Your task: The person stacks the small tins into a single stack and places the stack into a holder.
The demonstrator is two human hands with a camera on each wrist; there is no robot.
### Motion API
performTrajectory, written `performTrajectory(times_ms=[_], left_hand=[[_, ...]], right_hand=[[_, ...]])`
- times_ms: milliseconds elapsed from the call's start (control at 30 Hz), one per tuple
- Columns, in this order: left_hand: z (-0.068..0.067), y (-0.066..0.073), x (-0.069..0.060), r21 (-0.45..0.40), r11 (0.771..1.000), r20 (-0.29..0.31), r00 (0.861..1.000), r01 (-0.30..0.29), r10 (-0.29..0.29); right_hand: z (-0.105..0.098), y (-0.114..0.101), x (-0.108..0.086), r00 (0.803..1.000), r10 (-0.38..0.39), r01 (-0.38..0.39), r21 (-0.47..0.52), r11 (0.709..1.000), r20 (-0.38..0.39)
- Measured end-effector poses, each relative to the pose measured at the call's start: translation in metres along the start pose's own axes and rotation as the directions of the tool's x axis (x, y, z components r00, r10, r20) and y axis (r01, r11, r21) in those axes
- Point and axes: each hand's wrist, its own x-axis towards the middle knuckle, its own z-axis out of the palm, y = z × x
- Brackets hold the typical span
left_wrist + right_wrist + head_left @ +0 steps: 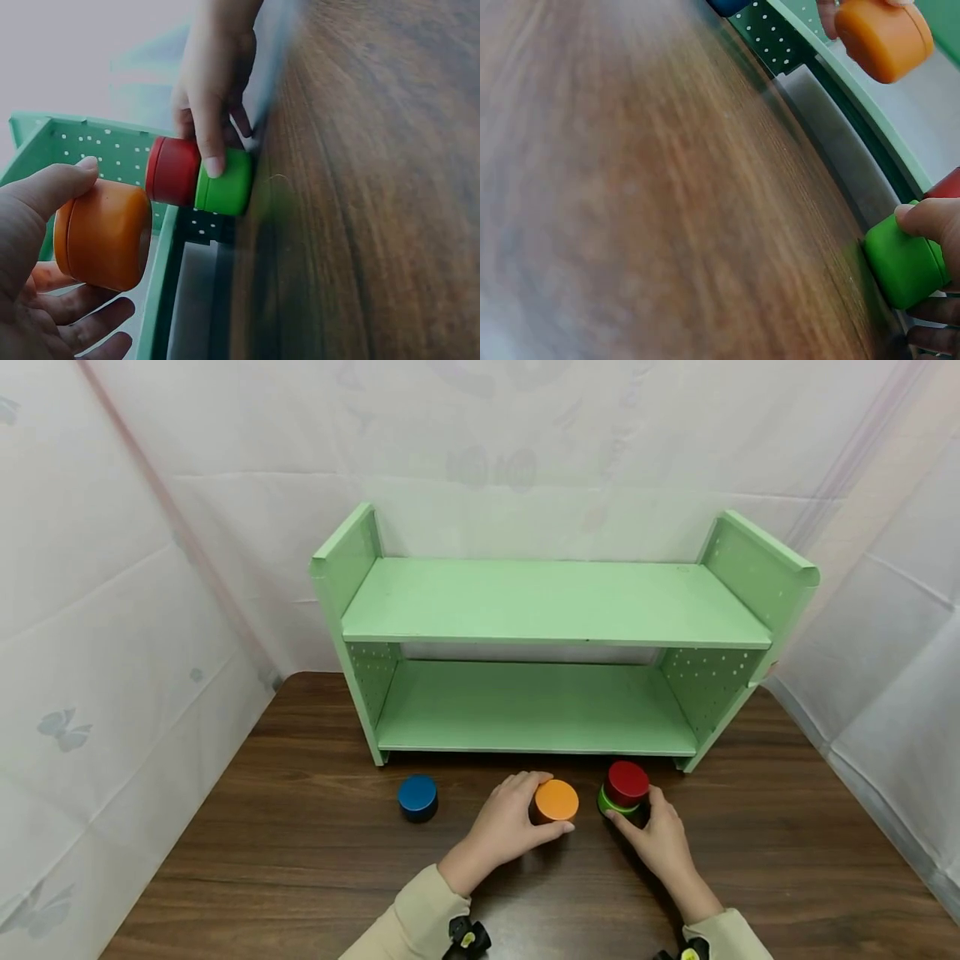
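Note:
My left hand [510,820] pinches a small round orange canister [557,800] between thumb and fingers; in the left wrist view the orange canister [109,234] is raised off the table. To its right, a red canister [627,782] is stacked on a green canister [609,803]. My right hand [663,845] grips the green canister [904,259], which stands on the table in the right wrist view. At the left, a blue canister [417,798] stands on the table by itself, apart from both hands.
A light green two-tier shelf [555,602] with perforated sides stands at the back of the dark wooden table [300,860], just behind the canisters. White patterned cloth [112,652] hangs behind the table and along both sides.

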Motion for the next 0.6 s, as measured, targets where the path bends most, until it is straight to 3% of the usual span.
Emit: performTrajectory(times_ms=[600], left_hand=[[-0.012, 0.015, 0.004, -0.018, 1.000, -0.026, 0.999, -0.021, 0.021]], right_hand=[[0.006, -0.006, -0.004, 0.999, -0.044, 0.044, 0.036, 0.998, -0.005]])
